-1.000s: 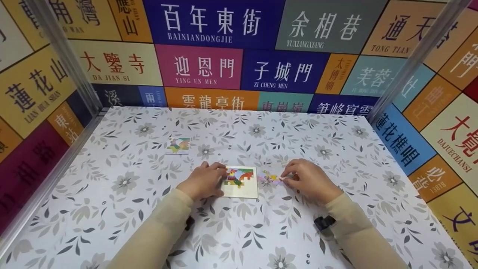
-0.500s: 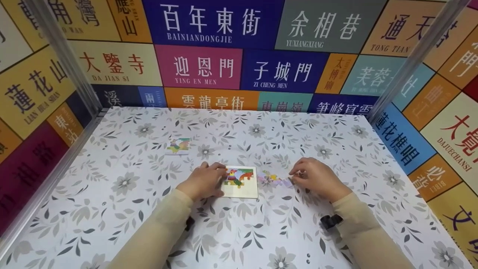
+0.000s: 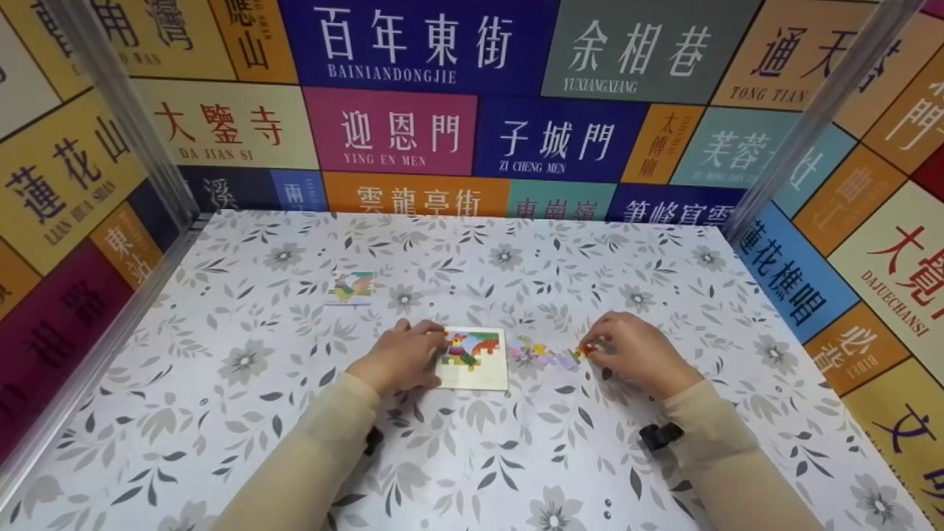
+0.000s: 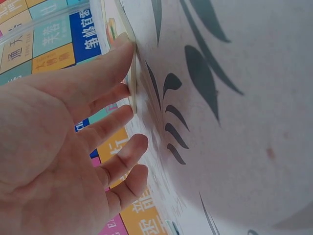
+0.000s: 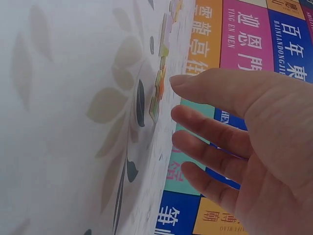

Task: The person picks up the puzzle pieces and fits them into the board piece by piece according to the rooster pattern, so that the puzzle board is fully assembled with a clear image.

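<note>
My left hand [image 3: 402, 354] holds the left side of a small cream puzzle board [image 3: 487, 379]. A partly assembled, brightly coloured bird picture [image 3: 466, 349] fills the upper part of the board. In the left wrist view the thumb and forefinger lie against the board's edge [image 4: 133, 73]. Right of the board, several loose puzzle pieces [image 3: 542, 352] lie in a row on the table. My right hand [image 3: 638, 354] hovers at the row's right end, by an orange and green piece [image 3: 582, 353]. In the right wrist view its fingers are loosely bent, with a small gap to that piece [image 5: 155, 100].
A colourful picture card [image 3: 350, 286], perhaps more joined puzzle pieces, lies at the back left on the floral tablecloth [image 3: 442, 457]. Sign-printed walls [image 3: 398, 133] enclose the table at the back and both sides, with clear posts [image 3: 811, 125] at the corners.
My right hand has drawn away to the right, off the loose pieces. An orange and green piece now shows on the table by its fingertips. The left hand and the board have stayed put.
</note>
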Tool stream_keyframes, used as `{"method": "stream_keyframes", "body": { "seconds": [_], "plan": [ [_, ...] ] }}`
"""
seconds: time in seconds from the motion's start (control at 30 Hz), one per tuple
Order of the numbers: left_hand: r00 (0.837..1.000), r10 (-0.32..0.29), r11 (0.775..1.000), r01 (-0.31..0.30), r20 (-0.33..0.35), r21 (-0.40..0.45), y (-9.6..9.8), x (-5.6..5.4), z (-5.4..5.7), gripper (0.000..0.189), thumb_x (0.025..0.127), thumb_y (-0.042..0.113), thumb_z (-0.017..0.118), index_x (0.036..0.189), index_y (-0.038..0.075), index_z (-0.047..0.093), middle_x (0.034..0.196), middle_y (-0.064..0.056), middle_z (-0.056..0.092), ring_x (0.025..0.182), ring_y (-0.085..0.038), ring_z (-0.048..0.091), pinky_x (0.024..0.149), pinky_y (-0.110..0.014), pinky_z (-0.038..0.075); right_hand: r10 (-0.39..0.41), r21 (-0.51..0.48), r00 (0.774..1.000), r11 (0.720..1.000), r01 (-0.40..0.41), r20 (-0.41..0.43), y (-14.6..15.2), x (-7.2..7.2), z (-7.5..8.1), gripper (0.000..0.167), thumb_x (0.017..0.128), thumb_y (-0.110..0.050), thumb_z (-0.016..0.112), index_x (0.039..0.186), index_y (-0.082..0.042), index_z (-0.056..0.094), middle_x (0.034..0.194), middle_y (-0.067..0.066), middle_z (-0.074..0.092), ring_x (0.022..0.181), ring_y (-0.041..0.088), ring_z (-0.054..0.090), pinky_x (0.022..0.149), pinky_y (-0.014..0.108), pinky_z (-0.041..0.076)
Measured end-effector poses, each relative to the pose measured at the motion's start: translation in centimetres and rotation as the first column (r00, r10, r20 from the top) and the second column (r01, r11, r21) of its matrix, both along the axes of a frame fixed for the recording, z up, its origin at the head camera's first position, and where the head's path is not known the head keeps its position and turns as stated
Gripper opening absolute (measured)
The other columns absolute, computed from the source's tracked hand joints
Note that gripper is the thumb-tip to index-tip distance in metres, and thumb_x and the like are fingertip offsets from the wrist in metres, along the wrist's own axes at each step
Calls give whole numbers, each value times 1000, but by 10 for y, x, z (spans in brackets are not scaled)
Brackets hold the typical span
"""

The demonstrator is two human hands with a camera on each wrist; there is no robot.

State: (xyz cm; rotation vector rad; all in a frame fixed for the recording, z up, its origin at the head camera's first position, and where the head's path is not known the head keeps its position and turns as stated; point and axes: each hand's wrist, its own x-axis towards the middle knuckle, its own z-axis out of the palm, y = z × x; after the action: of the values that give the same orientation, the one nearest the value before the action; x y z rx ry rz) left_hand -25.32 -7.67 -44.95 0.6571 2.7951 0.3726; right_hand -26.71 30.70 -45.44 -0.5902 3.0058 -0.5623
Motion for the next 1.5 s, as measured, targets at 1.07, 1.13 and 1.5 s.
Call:
{"method": "stream_keyframes", "body": {
  "seconds": [1.07,1.13,1.5],
  "plan": [
    [1000,-8,1000,8,1,8,-1,-1,-1,58,84,32,85,137,18,66,159,-5,47,134,-38,48,111,-53,42,9,3,999,1000,-10,49,12,-2,-2,17,89,-14,77,106,-17,81,104,2,73,86,20,61,80,40,49],
    [1000,-8,1000,8,4,8,-1,-1,-1,58,84,32,85,137,18,65,159,-5,47,134,-38,47,111,-52,42,8,4,999,1000,-8,49,12,-2,-3,16,89,-14,78,105,-17,81,103,2,72,86,20,61,79,39,49],
    [999,-28,999,29,-26,29,-2,0,-1,56,85,29,85,135,13,66,156,-7,50,129,-40,49,105,-52,46,-30,24,999,999,29,24,15,1,-3,15,90,-22,78,105,-21,81,96,0,72,75,15,55,68,33,44]
  ]
}}
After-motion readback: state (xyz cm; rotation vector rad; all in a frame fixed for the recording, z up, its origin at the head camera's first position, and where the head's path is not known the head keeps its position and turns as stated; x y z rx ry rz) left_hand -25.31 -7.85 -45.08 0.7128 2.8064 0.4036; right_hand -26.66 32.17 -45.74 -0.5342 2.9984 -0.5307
